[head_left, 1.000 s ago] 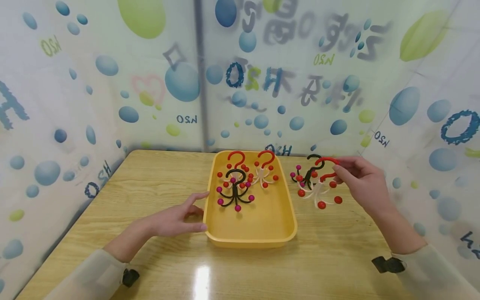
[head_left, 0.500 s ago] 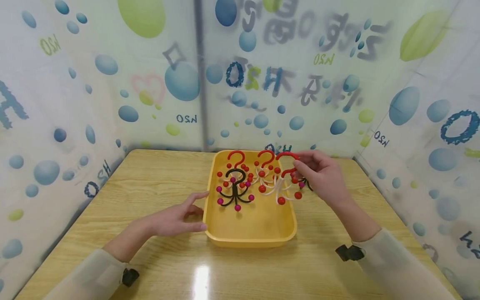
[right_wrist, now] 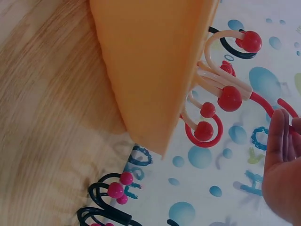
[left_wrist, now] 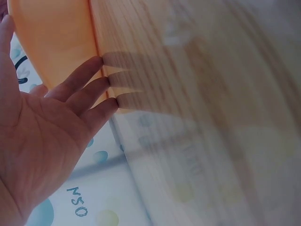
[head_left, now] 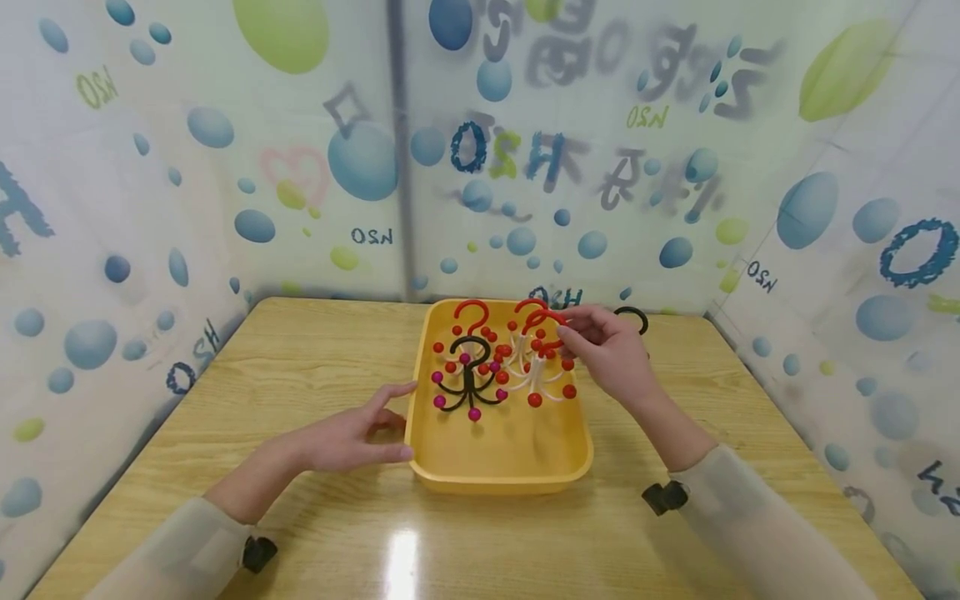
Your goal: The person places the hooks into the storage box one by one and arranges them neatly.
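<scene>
My right hand pinches the red hooked handle of a white-pronged head massager with red balls. It hangs upright over the right part of a yellow tray; in the right wrist view its white stem shows above the rim. Inside the tray, a black head massager with pink balls stands at the left, and two more red-handled ones, left and right, are behind it. My left hand rests with extended fingers along the tray's left wall.
Another black head massager with pink balls stands on the wooden table right of the tray; in the head view my right hand hides all but its black hook. Patterned curtain walls rise behind and beside the table.
My right hand has carried the red-handled head massager leftward from the table at the right to over the tray, then lower. The left hand has stayed at the tray's side.
</scene>
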The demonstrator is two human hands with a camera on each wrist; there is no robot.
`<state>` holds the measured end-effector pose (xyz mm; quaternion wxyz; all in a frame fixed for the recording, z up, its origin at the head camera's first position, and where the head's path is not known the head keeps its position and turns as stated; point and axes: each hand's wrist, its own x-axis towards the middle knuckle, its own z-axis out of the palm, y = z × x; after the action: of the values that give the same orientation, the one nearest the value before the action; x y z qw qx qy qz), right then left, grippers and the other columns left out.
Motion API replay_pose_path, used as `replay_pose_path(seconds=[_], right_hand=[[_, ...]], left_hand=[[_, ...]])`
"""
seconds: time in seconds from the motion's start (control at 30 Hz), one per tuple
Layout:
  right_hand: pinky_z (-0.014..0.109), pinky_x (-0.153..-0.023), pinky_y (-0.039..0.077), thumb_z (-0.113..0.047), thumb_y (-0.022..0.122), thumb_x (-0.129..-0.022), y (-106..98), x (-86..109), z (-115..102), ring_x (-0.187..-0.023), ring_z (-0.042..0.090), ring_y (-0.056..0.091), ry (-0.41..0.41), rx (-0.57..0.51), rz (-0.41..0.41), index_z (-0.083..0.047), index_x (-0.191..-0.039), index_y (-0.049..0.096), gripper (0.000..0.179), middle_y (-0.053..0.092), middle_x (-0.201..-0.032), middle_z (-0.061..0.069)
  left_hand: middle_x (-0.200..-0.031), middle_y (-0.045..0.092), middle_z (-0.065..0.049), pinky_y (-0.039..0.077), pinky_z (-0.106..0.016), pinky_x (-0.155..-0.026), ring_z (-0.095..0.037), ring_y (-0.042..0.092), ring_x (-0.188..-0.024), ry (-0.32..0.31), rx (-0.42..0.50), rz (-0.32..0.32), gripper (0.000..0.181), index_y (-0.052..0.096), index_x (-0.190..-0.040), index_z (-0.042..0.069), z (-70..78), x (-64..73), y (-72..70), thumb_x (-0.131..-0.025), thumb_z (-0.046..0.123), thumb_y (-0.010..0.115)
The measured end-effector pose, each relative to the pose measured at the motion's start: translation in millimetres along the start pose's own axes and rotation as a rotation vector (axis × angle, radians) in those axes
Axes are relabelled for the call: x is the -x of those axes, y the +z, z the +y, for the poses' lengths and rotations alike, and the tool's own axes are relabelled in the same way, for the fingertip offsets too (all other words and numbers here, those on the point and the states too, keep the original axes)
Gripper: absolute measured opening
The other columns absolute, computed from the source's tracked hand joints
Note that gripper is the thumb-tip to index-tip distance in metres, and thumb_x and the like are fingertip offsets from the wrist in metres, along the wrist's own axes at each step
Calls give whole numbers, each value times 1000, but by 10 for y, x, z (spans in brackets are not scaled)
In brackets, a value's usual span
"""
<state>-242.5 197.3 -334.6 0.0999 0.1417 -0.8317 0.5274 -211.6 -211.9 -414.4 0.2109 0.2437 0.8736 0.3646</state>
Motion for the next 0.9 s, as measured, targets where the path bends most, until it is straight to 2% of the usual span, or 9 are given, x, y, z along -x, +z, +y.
replay_pose_path(seconds=[0.27,0.47,0.57,0.9], right_hand=[[28,-82,67,-17,72,-109,56,-48,118,-89,22,77,53,8,-9,-7,-137,72,30,76,-115,22],[40,-89,69,-17,71,-109,94,-70,177,-92,26,79,87,6,-21,-7,-136,71,30,76,-116,22],[41,-90,68,-18,71,-109,104,-73,186,-94,27,80,102,13,-21,-7,-137,70,30,76,-117,22],[42,-86,69,-16,72,-108,118,-71,182,-94,33,80,76,21,-62,-6,-134,71,28,76,-118,25]], left_hand=[[-157,63,-18,34,-76,-125,-48,50,-153,-3,9,-4,97,11,-175,29,15,-2,-4,-104,55,72],[-157,62,-19,34,-76,-125,-48,50,-153,1,12,-4,97,11,-175,29,21,3,-2,-104,54,72],[-157,62,-19,34,-76,-125,-49,51,-153,-1,13,-6,97,10,-175,30,17,7,2,-104,55,72],[-157,62,-19,34,-76,-125,-48,51,-152,12,7,0,98,10,-176,28,9,7,3,-105,54,72]])
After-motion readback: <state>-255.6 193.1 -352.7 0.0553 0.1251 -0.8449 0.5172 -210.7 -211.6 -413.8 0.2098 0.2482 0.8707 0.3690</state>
